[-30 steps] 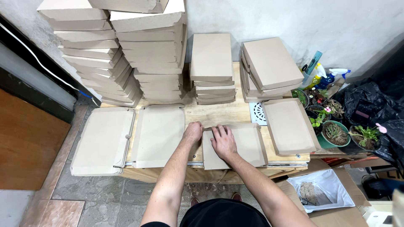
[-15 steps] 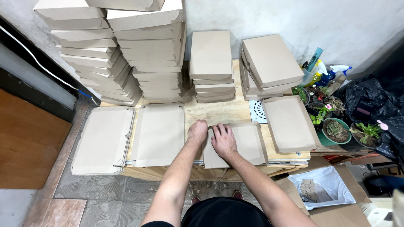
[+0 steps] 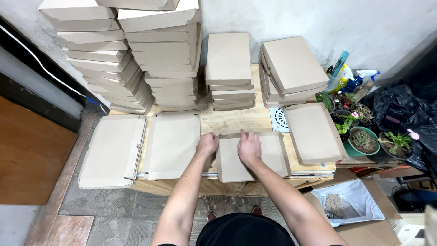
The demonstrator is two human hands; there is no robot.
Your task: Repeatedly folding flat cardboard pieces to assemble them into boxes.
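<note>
Left hand curled at the left edge of a flat cardboard box, fingers bent over its rim — grasping that edge, as far as can be seen. Right hand pressed flat on top of the same box, fingers spread, clamped on nothing. Box lying near the front edge of the wooden tabletop, slightly skewed, apparently closed or nearly so; whether the lid is fully seated cannot be told.

Just to the left, two flat unfolded blanks side by side, not yet shaped. To the right, one open shallow tray-like box, tilted. Behind, four stacks of finished boxes — two tall at the left, two short at the right — so a good share judged done, with at least the blanks left. Beside the tabletop at the right: potted plants, spray bottles, black bags.
</note>
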